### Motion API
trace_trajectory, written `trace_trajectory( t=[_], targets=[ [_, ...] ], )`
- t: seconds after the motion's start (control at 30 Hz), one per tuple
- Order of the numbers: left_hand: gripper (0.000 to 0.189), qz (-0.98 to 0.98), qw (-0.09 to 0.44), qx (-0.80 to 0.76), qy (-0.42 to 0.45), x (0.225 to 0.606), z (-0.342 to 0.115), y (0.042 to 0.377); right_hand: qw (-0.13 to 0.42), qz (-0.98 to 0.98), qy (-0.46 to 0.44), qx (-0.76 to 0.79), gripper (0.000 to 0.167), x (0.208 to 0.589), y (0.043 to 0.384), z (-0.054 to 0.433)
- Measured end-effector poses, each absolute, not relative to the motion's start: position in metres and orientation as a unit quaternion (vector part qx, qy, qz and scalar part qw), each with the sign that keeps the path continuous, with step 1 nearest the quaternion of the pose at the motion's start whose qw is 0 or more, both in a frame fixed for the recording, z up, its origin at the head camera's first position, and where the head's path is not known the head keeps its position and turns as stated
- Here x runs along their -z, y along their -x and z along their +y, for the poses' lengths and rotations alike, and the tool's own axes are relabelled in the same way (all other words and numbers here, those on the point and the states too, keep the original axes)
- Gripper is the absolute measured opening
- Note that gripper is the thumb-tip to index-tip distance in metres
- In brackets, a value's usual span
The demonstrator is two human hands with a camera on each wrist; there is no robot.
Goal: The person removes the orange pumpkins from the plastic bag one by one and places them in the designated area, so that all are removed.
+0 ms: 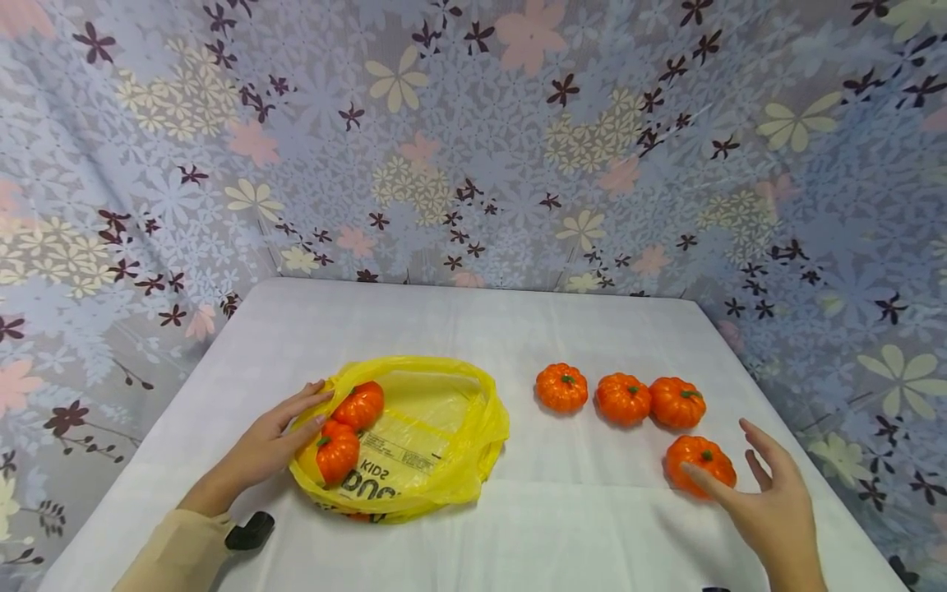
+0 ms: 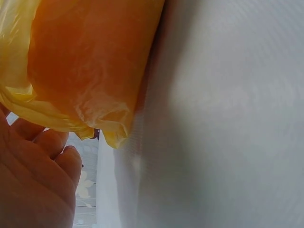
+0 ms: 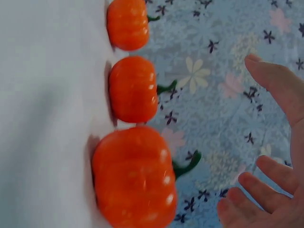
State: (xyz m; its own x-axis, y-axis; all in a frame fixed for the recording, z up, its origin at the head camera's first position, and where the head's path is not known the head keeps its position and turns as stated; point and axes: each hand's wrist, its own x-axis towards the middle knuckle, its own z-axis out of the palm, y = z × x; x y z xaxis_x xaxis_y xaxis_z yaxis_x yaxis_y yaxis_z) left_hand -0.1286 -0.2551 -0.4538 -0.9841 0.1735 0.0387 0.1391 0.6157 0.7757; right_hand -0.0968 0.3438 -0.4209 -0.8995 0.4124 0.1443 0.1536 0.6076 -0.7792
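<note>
Counting six pumpkins in sight: four (image 1: 562,388) on the white table (image 1: 577,534), three in a row and one nearer the person; two more (image 1: 338,454) in one yellow bag (image 1: 481,460), against its left side. The bag lies mouth up, printed lettering showing inside. Left hand (image 1: 275,437): fingers extended, at the bag's left rim; whether they pinch the plastic cannot be told. Right hand (image 1: 773,501): thumb and fingers spread, holding nothing, beside the nearest table pumpkin, its thumb obscuring part of it. One black object (image 1: 250,531) adjoins the left sleeve (image 1: 177,547). Floral cloth (image 1: 473,123) hangs behind and at both sides.
</note>
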Motion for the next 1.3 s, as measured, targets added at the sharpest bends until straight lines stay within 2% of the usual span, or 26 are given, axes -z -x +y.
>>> trace_trajectory(
  t=[0.37, 0.6, 0.9, 1.3],
  targets=[
    [0.053, 0.898, 0.017, -0.43, -0.088, 0.454, -0.256, 0.129, 0.134, -0.887, 0.021, -0.442, 0.103, 0.401, 0.117, 0.299],
    [0.051, 0.893, 0.007, -0.439, -0.103, 0.457, -0.258, 0.131, 0.124, -0.877, -0.086, -0.456, 0.095, 0.399, 0.144, 0.258],
    [0.051, 0.892, 0.009, -0.44, -0.105, 0.46, -0.257, 0.134, 0.087, -0.86, -0.137, -0.484, 0.091, 0.398, 0.165, 0.205],
    [0.051, 0.89, 0.02, -0.446, -0.093, 0.46, -0.257, 0.132, 0.039, -0.824, -0.23, -0.516, 0.085, 0.424, 0.174, 0.146]
  ],
)
